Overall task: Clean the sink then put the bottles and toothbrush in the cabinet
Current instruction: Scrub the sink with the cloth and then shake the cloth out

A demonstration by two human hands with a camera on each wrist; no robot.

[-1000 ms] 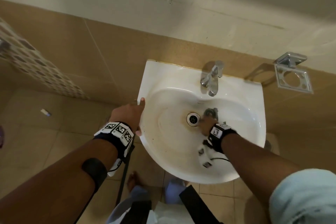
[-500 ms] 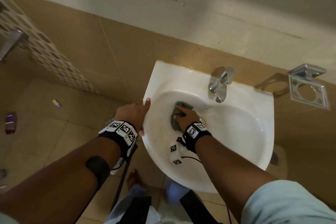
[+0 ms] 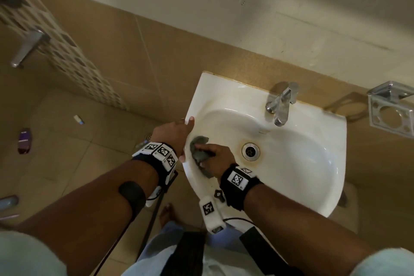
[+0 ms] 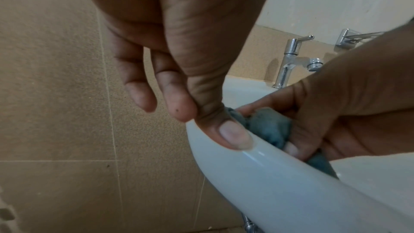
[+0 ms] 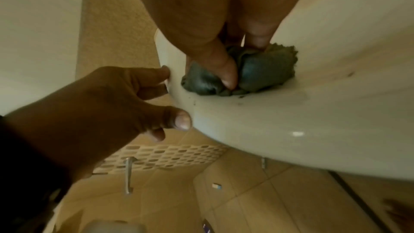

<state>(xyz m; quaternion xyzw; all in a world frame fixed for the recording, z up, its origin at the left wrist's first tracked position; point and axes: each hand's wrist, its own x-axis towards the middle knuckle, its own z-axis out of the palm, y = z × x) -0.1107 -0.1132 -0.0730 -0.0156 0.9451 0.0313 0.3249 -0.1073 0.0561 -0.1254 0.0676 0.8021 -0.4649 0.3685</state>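
Scrubbing now at sink (image 3: pixel 313 186) left rim, up from drain; right hand (image 3: pixel 216 159) bunching cloth (image 3: pixel 198 141), left hand (image 3: pixel 172 134) gripping rim; cleaning unfinished

The right hand (image 5: pixel 201 24) pressed a crumpled grey cloth (image 5: pixel 253 75) against the inner wall of the white sink (image 5: pixel 291 121), with the thumb on top of the folds. The left hand (image 5: pixel 100 105) held the sink rim, its thumb on the edge. Below were beige floor tiles (image 5: pixel 257 201) and a metal handle (image 5: pixel 128 174).
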